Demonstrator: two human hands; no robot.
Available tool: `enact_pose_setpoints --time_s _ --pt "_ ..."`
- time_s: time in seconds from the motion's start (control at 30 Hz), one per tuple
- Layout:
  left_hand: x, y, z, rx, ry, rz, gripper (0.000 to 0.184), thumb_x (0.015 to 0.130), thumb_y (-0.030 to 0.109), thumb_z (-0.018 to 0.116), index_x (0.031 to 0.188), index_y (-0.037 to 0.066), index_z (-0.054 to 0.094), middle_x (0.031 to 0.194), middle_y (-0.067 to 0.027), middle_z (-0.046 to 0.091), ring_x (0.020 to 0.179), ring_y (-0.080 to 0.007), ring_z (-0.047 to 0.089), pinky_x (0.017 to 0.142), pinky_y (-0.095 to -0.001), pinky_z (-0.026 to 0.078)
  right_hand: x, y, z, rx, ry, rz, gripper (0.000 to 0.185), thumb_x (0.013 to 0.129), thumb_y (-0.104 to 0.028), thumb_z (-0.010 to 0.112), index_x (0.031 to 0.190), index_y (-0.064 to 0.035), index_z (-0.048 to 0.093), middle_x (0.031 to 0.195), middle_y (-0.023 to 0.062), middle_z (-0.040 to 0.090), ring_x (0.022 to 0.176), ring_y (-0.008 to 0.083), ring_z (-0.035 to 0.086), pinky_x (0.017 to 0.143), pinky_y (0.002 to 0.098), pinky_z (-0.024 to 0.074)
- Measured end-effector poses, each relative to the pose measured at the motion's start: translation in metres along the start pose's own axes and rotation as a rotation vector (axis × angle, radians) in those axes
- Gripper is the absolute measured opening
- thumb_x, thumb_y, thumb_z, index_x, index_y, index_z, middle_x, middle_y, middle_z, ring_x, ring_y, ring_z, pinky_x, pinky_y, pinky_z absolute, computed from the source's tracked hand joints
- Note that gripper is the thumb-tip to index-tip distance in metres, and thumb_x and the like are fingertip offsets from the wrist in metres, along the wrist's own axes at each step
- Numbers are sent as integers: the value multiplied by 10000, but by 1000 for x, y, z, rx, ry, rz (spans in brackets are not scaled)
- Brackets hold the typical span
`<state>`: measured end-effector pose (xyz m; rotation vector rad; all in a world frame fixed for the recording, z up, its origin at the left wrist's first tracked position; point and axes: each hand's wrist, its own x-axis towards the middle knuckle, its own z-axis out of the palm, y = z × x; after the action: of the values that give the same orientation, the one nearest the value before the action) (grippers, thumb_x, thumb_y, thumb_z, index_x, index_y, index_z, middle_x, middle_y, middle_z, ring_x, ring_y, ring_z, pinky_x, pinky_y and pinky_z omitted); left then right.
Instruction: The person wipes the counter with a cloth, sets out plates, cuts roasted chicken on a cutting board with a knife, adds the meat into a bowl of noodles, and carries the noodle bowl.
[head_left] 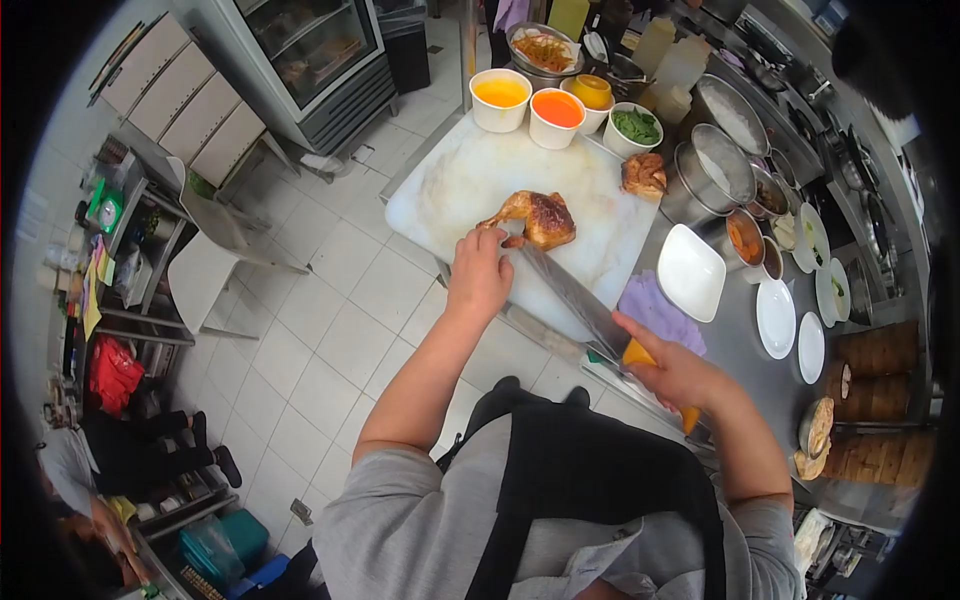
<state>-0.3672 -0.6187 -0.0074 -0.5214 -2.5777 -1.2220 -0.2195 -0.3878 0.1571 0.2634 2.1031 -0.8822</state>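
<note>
Golden-brown roast chicken leg (545,222): only got the head view, but it's lying around the middle of the big white cutting board (450,185), thin end pointing left.
Left hand (478,275): fingertips down at that thin end, fingers close together. Can't tell if they're pinching it or just resting there.
Right hand (682,372): fingers curled round the yellow handle of a long steel-bladed knife (575,290).
Blade: front end comes right up to the meat, next to a small brown scrap (514,241). Can't say for sure it's touching.
Step in hand: looks like a cutting step to me.
Next move: I'd say it calls for a steady hold on the thin end, fingertips well away from the edge.
Chicken count: one leg, plus one browned chicken chunk (643,175) at the board's far right corner.
Tubs: three round white ones along the far edge, i.e. one yellow-filled tub (498,121), one orange-filled tub (553,138), one leafy-green-filled tub (622,147).
Off to the right: one squarish white dish (690,272), one crumpled purple cloth (660,310).
Knives: one in hand.
</note>
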Motion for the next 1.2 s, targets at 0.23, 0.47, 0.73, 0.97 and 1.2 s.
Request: enact_pose_setpoints --time_s 0.23,0.47,0.73,0.97,1.2 --pt "10 -12 23 118 -34 33 278 773 40 643 1038 -2 567 1058 -202 584 948 -404 560 863 -475 450 13 22 -4 43 -20 -178 686 943 -142 446 1526 -313 127 730 59 511 496 139 491 461 289 443" --pt "8 -2 22 20 -108 53 340 775 13 648 1093 3 526 1044 -199 586 964 -354 575 845 -448 477 32 84 1 333 -142 -297 727 927 -118 447 1531 -323 97 713 49 463 492 127 474 439 278 427" --pt "-2 -7 48 -252 -64 -247 470 782 66 692 1206 7 497 989 -180 589 874 -265 612 770 -363 505 33 118 -1 166 1 -385 655 935 -153 526 1494 -361 255 751 35 499 506 113 470 443 249 439" --pt "-19 23 34 188 -126 -315 549 725 148 709 1243 79 543 1125 -218 515 917 -332 583 807 -401 516 -6 151 -31 -96 81 -512 703 885 -96 583 1500 -258 285 852 64 601 572 139 556 537 268 470" --pt "-29 26 41 173 -148 -132 334 754 75 638 1080 33 578 996 -201 566 871 -326 601 767 -407 515 17 144 -38 363 -213 -326 691 925 -83 520 1520 -259 218 701 22 483 442 78 474 415 228 429"
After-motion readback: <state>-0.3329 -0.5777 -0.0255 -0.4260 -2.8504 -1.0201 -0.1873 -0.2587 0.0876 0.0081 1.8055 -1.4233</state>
